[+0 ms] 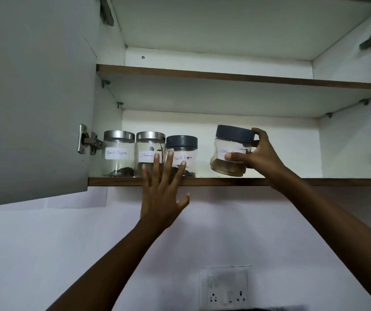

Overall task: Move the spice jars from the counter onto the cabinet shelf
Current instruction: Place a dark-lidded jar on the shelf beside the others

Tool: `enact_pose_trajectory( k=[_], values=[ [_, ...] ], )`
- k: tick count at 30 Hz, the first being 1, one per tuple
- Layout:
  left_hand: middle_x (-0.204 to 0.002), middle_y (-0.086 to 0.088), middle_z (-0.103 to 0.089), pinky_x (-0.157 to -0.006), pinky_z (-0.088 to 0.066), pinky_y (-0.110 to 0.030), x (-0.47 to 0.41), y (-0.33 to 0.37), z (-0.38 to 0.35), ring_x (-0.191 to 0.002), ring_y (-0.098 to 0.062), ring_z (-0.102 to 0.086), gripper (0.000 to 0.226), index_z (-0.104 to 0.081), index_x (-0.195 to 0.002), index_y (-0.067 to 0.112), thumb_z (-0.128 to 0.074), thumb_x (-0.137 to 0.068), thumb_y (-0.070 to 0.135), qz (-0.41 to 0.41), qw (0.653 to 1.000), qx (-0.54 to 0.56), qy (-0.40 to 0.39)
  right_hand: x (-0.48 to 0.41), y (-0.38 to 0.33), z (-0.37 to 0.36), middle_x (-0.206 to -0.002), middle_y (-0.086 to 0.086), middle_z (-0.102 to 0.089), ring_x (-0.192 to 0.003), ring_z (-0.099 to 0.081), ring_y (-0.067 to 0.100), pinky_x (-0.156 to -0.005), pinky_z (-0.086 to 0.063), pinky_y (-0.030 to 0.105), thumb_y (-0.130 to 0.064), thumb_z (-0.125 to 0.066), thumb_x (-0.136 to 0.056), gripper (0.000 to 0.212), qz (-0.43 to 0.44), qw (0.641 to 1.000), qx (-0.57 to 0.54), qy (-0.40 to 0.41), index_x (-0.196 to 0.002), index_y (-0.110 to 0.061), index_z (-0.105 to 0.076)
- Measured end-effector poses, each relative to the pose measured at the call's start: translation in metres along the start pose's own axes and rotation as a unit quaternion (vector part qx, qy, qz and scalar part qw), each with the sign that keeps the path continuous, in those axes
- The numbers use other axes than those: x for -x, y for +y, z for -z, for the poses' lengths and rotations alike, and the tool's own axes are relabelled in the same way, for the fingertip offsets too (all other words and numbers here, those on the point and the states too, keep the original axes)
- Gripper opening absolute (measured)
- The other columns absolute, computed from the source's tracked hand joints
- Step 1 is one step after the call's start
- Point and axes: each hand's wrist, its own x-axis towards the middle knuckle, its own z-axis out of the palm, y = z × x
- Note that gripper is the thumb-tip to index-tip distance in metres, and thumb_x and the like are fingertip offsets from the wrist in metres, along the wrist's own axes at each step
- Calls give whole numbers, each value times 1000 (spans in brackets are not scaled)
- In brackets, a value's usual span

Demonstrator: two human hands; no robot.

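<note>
Three spice jars stand in a row at the left of the lower cabinet shelf (225,182): a steel-lidded jar labelled Black Pepper (118,153), a steel-lidded cinnamon jar (148,144), and a dark-lidded Black Pepper jar (185,145). My left hand (163,191) is spread open in front of the cinnamon and dark-lidded jars, holding nothing. My right hand (258,153) grips a dark-lidded coriander jar (230,149), tilted, its base just over the shelf to the right of the row.
The grey cabinet door (34,97) hangs open at the left, with hinges on both sides. An upper shelf (236,77) runs above. The right part of the lower shelf holds nothing. A wall socket plate (225,288) sits below on the white wall.
</note>
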Motion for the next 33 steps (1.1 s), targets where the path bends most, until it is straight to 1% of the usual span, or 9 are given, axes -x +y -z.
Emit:
enact_pose_trajectory(
  k=[4,10,14,20,24,27,29,31,33],
  values=[
    [-157,-14,-12,-111,-9,-61,24,-9,-21,-143,-39,-7,82,-19,-148,28,-37,-77,64,-2,1000,-14,-23,-20,12,-9,-120,-1,-47,-108,-55,20,-96,-47,37,-12,-84,-64,102,-10,998,49,-38,-143,-18,-19],
    [-156,-15,-14,-110,-9,-61,24,-10,-25,-143,-40,-9,90,-16,-148,28,-38,-69,67,5,1000,-14,-14,-38,27,-13,-125,4,-48,-109,-54,22,-84,-49,35,-10,-81,-69,108,-76,993,29,-86,-148,-19,-8],
    [-156,-15,-15,-110,-6,-60,23,-9,-27,-142,-41,-10,93,-19,-147,27,-38,-66,68,7,1000,-12,-15,-44,36,-18,-137,9,-45,-114,-56,25,-95,-49,41,-10,-79,-71,108,-103,991,8,-89,-149,-19,-6],
    [-156,-15,-14,-110,-5,-60,23,-10,-28,-143,-40,-7,95,-17,-148,29,-39,-64,69,6,1000,-12,-23,-48,37,-34,-129,7,-47,-107,-57,23,-91,-49,37,-6,-75,-75,105,-110,989,-8,-101,-149,-16,-2],
    [-157,-15,-10,-110,-4,-60,22,-11,-26,-143,-40,-6,98,-12,-148,29,-36,-63,70,9,999,-8,-42,-47,42,-38,-126,5,-48,-112,-55,21,-95,-46,35,-10,-74,-76,102,-118,989,2,-93,-149,-13,-4],
    [-157,-16,-2,-110,2,-60,22,-9,-26,-143,-38,2,100,-5,-148,28,-35,-64,73,21,998,1,-67,-37,38,-38,-126,-3,-36,-114,-43,14,-90,-38,26,-14,-71,-80,92,-101,992,23,-71,-147,-7,-8],
    [-156,-17,10,-109,9,-59,24,-4,-21,-142,-37,14,102,6,-148,28,-41,-68,72,33,995,13,-90,-27,36,-38,-145,2,-26,-131,-33,18,-102,-33,30,-22,-73,-79,97,-86,995,43,-33,-148,-10,-6],
    [-154,-17,20,-110,9,-57,29,4,-12,-140,-37,21,103,13,-148,25,-50,-76,64,40,989,28,-138,-8,37,-37,-152,10,-18,-138,-28,25,-110,-31,36,-22,-73,-78,92,-53,995,89,12,-148,-15,-13],
    [-155,-16,18,-112,4,-56,41,13,0,-141,-38,20,91,-3,-150,22,-54,-81,53,28,987,58,-149,19,40,-33,-145,10,-24,-131,-35,26,-107,-37,39,-18,-69,-79,75,-1,992,119,52,-142,-16,-28]
  ],
)
